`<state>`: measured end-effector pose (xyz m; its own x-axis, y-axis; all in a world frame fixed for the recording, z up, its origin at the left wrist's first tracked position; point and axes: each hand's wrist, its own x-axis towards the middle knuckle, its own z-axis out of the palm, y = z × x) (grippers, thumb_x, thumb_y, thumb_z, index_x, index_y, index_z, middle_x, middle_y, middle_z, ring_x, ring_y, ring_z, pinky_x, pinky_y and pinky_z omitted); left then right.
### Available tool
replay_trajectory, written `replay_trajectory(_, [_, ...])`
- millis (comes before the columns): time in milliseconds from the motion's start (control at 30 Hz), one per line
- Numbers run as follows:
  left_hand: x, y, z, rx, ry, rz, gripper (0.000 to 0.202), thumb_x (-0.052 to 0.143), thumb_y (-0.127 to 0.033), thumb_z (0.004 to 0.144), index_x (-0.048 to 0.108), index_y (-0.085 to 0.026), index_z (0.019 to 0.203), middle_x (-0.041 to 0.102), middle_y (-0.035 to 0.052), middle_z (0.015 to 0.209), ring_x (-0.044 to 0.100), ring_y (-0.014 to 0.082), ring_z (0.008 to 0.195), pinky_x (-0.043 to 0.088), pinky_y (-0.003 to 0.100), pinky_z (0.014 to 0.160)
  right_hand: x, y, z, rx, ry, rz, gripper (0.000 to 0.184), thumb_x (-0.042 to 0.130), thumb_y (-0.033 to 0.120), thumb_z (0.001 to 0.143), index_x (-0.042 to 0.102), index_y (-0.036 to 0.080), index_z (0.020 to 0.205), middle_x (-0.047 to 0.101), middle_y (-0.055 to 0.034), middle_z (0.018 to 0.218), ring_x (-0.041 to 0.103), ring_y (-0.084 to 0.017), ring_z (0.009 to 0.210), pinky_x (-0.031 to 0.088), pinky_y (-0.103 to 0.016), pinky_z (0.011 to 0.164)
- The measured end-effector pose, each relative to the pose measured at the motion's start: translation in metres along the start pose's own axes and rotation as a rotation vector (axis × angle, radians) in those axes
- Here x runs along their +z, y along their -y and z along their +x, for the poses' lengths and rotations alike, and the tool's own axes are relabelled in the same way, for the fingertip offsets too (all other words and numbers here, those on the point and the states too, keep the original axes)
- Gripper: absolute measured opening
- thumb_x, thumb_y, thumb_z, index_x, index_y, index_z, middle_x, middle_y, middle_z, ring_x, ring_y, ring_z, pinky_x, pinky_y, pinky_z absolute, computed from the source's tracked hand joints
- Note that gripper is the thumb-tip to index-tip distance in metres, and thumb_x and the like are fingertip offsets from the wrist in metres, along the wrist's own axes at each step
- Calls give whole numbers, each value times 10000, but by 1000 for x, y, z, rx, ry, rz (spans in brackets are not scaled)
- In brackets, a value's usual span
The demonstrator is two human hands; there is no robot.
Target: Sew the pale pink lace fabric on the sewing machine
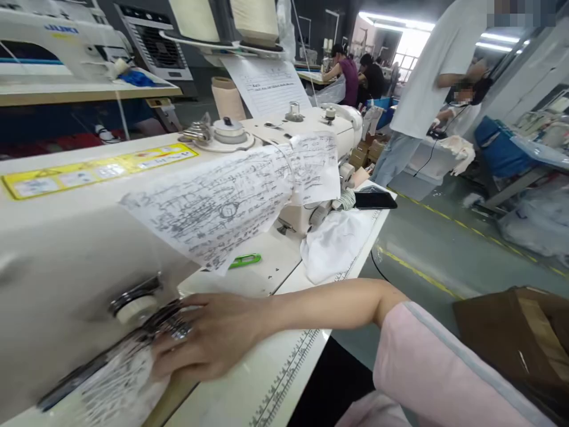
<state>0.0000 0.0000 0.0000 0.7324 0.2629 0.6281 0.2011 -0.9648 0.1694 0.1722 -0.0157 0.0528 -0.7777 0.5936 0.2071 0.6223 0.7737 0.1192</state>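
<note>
Cloth [118, 379] at the lower left of the frame, white with blurred grey streaks, just beside the right hand [217, 338]. Fingers bent and bunched, reaching leftward to a shiny metal part [178, 328] under the sewing machine [66, 267]. Too blurred there; cannot tell whether pinching metal or cloth, or merely touching. Cannot tell the state of the left hand, out of view. Above the fingertips, a pale knob [136, 308] with a dark rim.

Across the centre, draped over the machine, a sheet [208, 204] with dense dark marks and a circled spot. Below its lower edge, a green tool [246, 260] on the tabletop [231, 403]. Right of centre, a crumpled white bundle [333, 243], with a black phone [376, 200] near its upper right. Along the tabletop's right edge, a printed ruler [288, 362].

At the top centre, two cream spools [255, 21] over a written page [267, 86]. At the upper right, a standing person [431, 77] in white; at the lower right, a brown box [498, 332].
</note>
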Motion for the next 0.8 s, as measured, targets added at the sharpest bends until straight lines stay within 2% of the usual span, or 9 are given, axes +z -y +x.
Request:
replay_trajectory(133, [3, 23, -3, -104, 46, 57, 661, 364, -336, 823, 306, -187, 1464, 667, 30, 618, 426, 179, 362, 442, 332, 418, 6, -6, 0, 15, 17, 1, 393, 231, 296, 1030, 604, 341, 1147, 628, 109, 1238, 528, -96, 1108, 245, -247, 1088])
replay_trajectory(233, [-24, 24, -18, -158, 82, 144, 528, 346, -325, 842, 481, -204, 1337, 634, 30, 600, 465, 192, 416, 441, 365, 464, 14, -9, 0, 11, 20, 55, 358, 260, 351, 1027, 604, 342, 1125, 655, 78, 1189, 540, -97, 1089, 260, -253, 1071])
replay_trajectory(333, [-58, 5, -26, -231, 162, 304, 360, 355, -304, 864, 613, -247, 1109, 649, 38, 684, 548, 227, 540, 428, 393, 528, 23, -6, 0, -19, -96, 107, 388, 257, 266, 1015, 640, 311, 1058, 691, 85, 1111, 574, -110, 1045, 285, -298, 1048])
replay_trajectory(400, [-71, -9, -23, -104, 258, 459, 258, 381, -199, 886, 616, -210, 990, 642, 24, 682, 578, 211, 580, 425, 372, 552, 31, -2, 1, -17, -197, 148, 356, 309, 229, 983, 658, 296, 1005, 708, 74, 1055, 597, -117, 1009, 332, -309, 988])
replay_trajectory(467, [-73, -17, -20, -68, 257, 596, 231, 397, -102, 885, 604, -203, 890, 629, 3, 648, 578, 182, 583, 416, 353, 578, 37, 2, 3, 31, -320, 191, 284, 393, 202, 926, 654, 261, 1021, 712, 51, 1053, 612, -135, 993, 375, -313, 905])
replay_trajectory(567, [-69, -20, -20, -98, 266, 687, 268, 395, -53, 898, 615, -205, 896, 624, -16, 646, 565, 155, 582, 422, 337, 615, 39, 9, 3, 121, -383, 175, 274, 449, 176, 882, 623, 200, 1092, 703, -5, 1076, 624, -159, 914, 397, -314, 778])
replay_trajectory(667, [-67, -22, -23, -131, 260, 704, 255, 425, -57, 906, 631, -207, 887, 602, -32, 612, 557, 145, 565, 427, 333, 618, 34, 13, 1, 93, -353, 107, 258, 457, 136, 888, 642, 241, 1034, 692, 27, 1118, 612, -127, 801, 377, -302, 675])
replay_trajectory(733, [-66, -24, -25, -154, 237, 707, 255, 442, -68, 909, 639, -220, 853, 629, -35, 635, 594, 143, 605, 456, 342, 674, 32, 14, 0, 17, -297, 109, 254, 461, 104, 886, 660, 254, 930, 710, 43, 1013, 602, -123, 814, 380, -292, 668])
replay_trajectory(800, [-64, -24, -27, -168, 207, 679, 259, 446, -74, 918, 652, -223, 873, 714, -15, 818, 661, 154, 766, 484, 370, 815, 32, 14, 0, -1, -260, 125, 258, 468, 87, 885, 665, 254, 886, 710, 38, 922, 598, -129, 851, 394, -284, 674])
